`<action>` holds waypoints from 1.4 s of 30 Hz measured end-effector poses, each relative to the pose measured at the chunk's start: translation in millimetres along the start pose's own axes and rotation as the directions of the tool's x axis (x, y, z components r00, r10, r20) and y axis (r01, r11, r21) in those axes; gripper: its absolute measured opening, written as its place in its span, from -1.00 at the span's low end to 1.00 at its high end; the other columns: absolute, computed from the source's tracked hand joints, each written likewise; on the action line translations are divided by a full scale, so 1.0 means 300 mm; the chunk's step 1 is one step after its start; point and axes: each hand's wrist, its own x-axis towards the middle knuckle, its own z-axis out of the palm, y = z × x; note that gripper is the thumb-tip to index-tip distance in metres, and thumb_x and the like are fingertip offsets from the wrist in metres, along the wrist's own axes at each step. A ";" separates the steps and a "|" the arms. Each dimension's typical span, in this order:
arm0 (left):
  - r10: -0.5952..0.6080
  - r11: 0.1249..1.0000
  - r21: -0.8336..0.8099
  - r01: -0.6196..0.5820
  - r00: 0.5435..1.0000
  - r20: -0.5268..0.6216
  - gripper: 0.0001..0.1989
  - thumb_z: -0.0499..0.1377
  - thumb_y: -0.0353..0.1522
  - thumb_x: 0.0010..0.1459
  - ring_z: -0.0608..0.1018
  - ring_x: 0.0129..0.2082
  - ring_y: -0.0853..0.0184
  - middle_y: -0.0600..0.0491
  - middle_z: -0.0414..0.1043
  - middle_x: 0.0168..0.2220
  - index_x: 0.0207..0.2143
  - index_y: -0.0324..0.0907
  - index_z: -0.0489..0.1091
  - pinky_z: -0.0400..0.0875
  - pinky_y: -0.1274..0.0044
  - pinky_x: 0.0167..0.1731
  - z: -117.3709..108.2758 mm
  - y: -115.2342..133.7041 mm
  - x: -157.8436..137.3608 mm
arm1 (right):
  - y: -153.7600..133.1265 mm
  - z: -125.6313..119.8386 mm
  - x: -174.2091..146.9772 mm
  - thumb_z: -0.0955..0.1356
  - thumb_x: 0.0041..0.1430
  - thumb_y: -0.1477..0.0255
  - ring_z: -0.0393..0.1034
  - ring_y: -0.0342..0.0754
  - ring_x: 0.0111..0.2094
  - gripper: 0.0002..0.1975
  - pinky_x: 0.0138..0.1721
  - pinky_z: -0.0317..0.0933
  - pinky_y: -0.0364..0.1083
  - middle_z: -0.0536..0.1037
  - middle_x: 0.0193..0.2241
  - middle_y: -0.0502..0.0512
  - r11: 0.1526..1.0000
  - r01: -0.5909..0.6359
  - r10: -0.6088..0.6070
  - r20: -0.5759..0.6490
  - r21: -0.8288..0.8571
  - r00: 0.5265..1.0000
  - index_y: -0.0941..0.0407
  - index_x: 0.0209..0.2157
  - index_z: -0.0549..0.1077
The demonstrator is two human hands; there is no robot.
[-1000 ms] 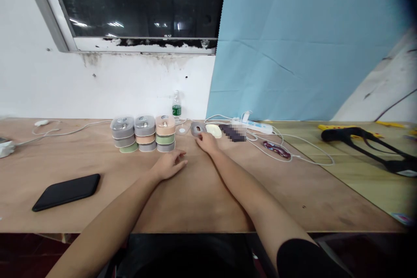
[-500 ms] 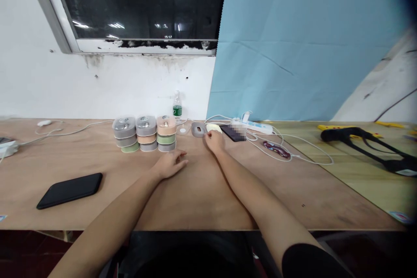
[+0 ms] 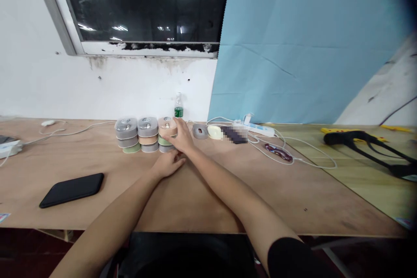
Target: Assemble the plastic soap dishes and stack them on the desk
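Three stacks of small rounded lidded boxes stand side by side on the table. On top of the right stack sits an orange box with a clear lid (image 3: 167,125), above a green and a grey one. My right hand (image 3: 183,138) is at this stack's right side, thumb and fingers apart, the thumb across its front; firm contact cannot be made out. My left hand (image 3: 165,165) lies on the table just in front of the same stack, fingers loosely stretched and partly hidden, holding nothing. The middle stack has a grey top box (image 3: 147,126), and so does the left stack (image 3: 126,127).
Behind the stacks is a plastic bottle (image 3: 178,106). To the right lie a grey oval piece (image 3: 200,131), a cream one (image 3: 215,132), a dark phone (image 3: 233,134), a power strip (image 3: 259,129), cables and a dark red item (image 3: 278,152). A black phone (image 3: 72,189) lies front left.
My right hand has moved left from the cream and grey pieces to the right stack, its fingers spreading from a closed shape. My left hand stays nearly in place. The view has shifted slightly.
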 end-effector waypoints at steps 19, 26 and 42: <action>-0.086 0.982 -0.170 0.081 0.996 -0.025 -0.24 0.13 0.01 0.08 0.54 -0.18 0.16 -0.10 0.45 -0.07 0.22 -0.16 0.03 0.42 0.40 -0.25 0.017 -0.022 0.001 | 0.123 -0.309 -0.283 0.45 -0.05 0.19 0.11 0.15 0.20 -0.34 0.19 0.08 0.11 0.20 0.18 0.22 0.995 0.099 -0.098 0.086 -0.016 0.991 0.05 0.10 0.31; -0.137 0.988 -0.068 0.136 0.991 -0.008 -0.06 0.19 0.09 -0.05 0.42 0.05 0.02 -0.23 0.27 0.13 0.25 -0.22 0.00 0.36 0.30 -0.05 0.016 -0.039 -0.001 | 0.167 -0.360 -0.345 0.50 -0.13 0.27 0.14 0.12 0.19 -0.36 0.18 0.06 0.11 0.25 0.15 0.23 0.994 -0.069 0.040 0.309 0.085 0.950 0.07 0.04 0.36; 0.012 0.993 -0.118 -0.009 1.000 0.019 0.05 0.29 -0.04 -0.08 0.25 0.20 -0.06 -0.24 0.08 0.25 0.31 -0.20 -0.18 0.20 0.15 0.12 0.032 -0.058 0.003 | 0.174 -0.320 -0.302 0.34 0.04 -0.01 0.46 0.12 -0.09 -0.47 -0.03 0.31 0.10 0.54 -0.10 0.20 0.767 -0.372 0.401 0.063 0.523 0.914 0.12 -0.12 0.45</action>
